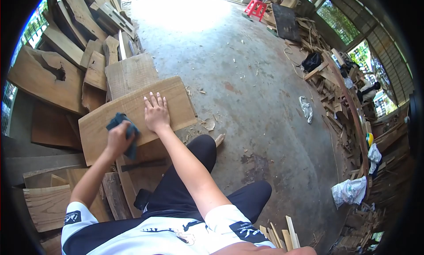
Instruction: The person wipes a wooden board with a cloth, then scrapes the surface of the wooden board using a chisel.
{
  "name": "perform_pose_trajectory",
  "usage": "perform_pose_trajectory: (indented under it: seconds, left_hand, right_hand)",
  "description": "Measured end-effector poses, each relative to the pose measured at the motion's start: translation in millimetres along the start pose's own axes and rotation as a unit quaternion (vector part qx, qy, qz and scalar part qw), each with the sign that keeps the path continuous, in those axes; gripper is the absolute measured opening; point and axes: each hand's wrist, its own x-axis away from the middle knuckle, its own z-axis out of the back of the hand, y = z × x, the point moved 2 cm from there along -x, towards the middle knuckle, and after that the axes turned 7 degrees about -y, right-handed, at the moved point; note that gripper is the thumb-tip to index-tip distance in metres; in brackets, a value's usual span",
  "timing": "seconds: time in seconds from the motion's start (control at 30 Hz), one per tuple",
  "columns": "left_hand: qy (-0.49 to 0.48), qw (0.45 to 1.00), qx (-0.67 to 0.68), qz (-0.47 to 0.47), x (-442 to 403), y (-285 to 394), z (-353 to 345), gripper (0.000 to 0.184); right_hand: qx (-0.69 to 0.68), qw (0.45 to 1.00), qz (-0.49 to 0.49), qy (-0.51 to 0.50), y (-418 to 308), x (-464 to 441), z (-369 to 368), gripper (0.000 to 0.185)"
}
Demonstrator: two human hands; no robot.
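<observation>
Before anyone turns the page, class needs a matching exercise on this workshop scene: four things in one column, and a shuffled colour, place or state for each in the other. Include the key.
1. Left hand
2. Right hand
3. Stool
4. Shirt

A. Mostly white, with dark prints
B. Closed on a bunched cloth
C. Red, at the far side of the floor
D. Spread flat on the board

Pairs: 1-B, 2-D, 3-C, 4-A

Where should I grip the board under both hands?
Probably best: take the board by its right end, coming from the floor side. That straight edge faces open floor, while other wood crowds the left end.
</observation>
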Motion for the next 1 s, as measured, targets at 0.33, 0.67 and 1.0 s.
perform_pose_trajectory:
  seconds: [0.33, 0.67, 1.0]
  left_hand:
    - [0.022, 0.993, -0.059, 0.104, -11.8, 10.4, 0.8, 0.028]
    - [0.042, 0.962, -0.137, 0.231, -11.6, -40.3, 16.3, 0.032]
    - [0.044, 0.956, -0.164, 0.240, 6.6, -86.1, 51.2, 0.029]
  right_hand:
    - [0.001, 0.999, -0.019, -0.037, -2.5, -2.3, 4.2, 0.049]
    - [-0.007, 1.000, -0.017, -0.005, -2.7, -2.8, 3.9, 0.047]
    - [-0.005, 1.000, -0.012, 0.005, -1.9, -2.5, 1.7, 0.048]
